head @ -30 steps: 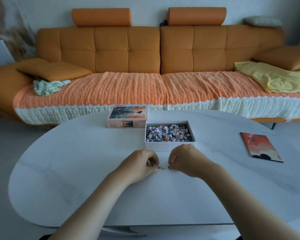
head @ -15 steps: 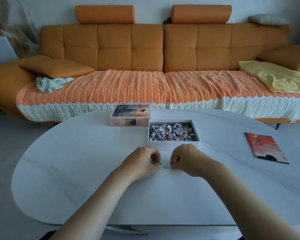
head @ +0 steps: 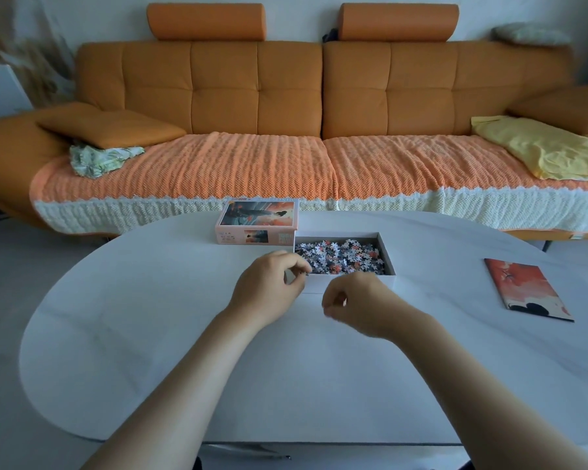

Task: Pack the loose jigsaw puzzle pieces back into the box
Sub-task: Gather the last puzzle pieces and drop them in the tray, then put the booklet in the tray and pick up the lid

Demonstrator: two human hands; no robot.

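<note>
The left hand (head: 272, 283) is pinching what looks like a loose piece (head: 307, 273) at the box (head: 319, 285) corner. The right hand (head: 357, 300) is curling, contents unclear. Both should be clearing the rim before releasing onto the pile (head: 340, 257) inside.

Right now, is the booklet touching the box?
Apart. The head view shows bare table between the box and the booklet.

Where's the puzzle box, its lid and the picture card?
Puzzle box (head: 336, 236): head view, back wall.
Lid (head: 257, 213): head view, picture on top.
Picture card (head: 526, 288): head view, orange middle.
</note>
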